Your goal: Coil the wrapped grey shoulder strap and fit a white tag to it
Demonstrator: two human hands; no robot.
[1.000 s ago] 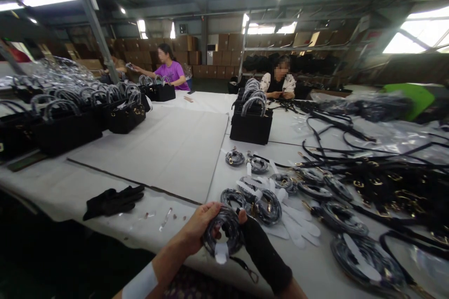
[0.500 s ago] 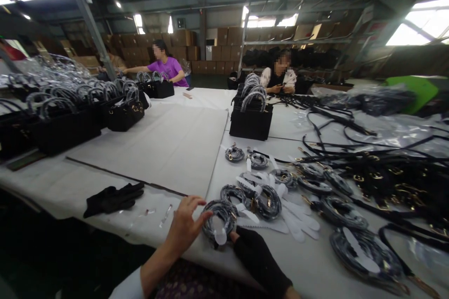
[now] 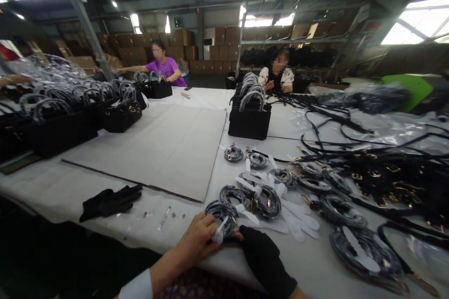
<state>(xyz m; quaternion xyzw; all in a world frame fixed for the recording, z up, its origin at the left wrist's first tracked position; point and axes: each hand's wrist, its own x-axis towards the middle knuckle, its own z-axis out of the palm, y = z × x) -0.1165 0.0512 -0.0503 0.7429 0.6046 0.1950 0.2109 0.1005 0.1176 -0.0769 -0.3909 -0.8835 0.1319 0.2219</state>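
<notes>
A coiled bag strap point(image 3: 223, 215) in clear plastic wrap lies at the table's near edge, with a white tie point(image 3: 218, 233) around it. My bare left hand point(image 3: 200, 238) is closed on the coil's left side, fingers at the white tie. My right hand point(image 3: 257, 254), in a black glove with bare fingertips, pinches the coil's lower right edge. Just beyond are more wrapped strap coils point(image 3: 268, 202) with white ties, touching or close to the held one. Loose white ties point(image 3: 300, 222) lie to the right of them.
A black glove point(image 3: 110, 201) lies at left near a flat board point(image 3: 157, 149). Black handbags point(image 3: 249, 121) stand mid-table and at left. Loose black straps point(image 3: 393, 173) with gold buckles heap at right. Two co-workers sit across the table, and part of another person shows at far left.
My left hand has moved right and closed on the coil and its white tie; before, its fingers were spread at the coil's left side. My right hand keeps its hold.
</notes>
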